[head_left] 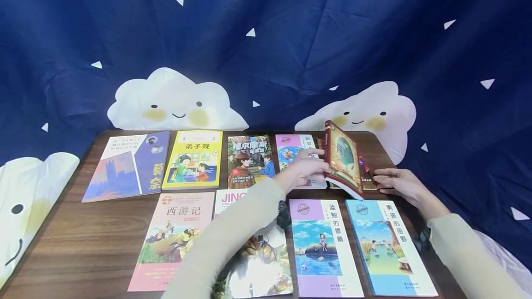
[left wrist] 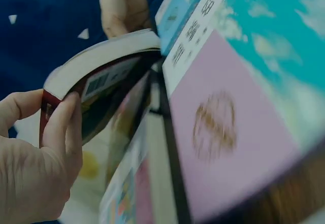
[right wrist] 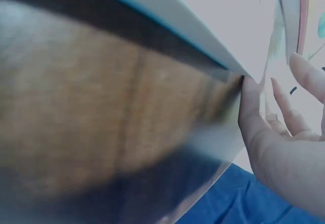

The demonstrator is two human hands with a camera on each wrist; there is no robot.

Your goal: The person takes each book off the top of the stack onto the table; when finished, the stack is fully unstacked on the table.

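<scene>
My left hand (head_left: 302,170) grips a dark red book (head_left: 344,158) by its spine and holds it raised and tilted at the table's back right. In the left wrist view, the thumb and fingers pinch the red spine, and the page block (left wrist: 109,54) faces the camera. Beneath it lies another book (head_left: 368,180), mostly covered. My right hand (head_left: 401,186) is beside that lower book's right edge, fingers extended and thumb apart; whether they touch it is unclear. A purple-and-white book (head_left: 305,183) lies partly behind my left hand.
On the brown wooden table (head_left: 83,239) several books lie flat in two rows. A yellow book (head_left: 193,160) and a blue-purple book (head_left: 124,165) are at the back left. In front are a pink book (head_left: 172,230) and a blue-edged book (head_left: 388,248). A dark blue curtain (head_left: 266,59) hangs behind.
</scene>
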